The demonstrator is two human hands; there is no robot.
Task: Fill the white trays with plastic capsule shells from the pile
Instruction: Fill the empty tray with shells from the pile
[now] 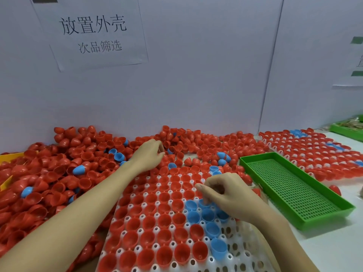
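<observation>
A big pile of red capsule shells, with a few blue ones mixed in, covers the table's left and back. In front of me lies a white tray, its sockets mostly filled with red shells and a diagonal run of blue shells. My left hand reaches into the pile with its fingers curled among red shells; whether it holds one is hidden. My right hand hovers over the tray, and its curled fingertips pinch a blue shell at a socket.
A green perforated tray lies just right of the white tray. Behind it sits a second white tray full of shells. A yellow bin shows at the far left and a green bin at the far right. A wall stands close behind.
</observation>
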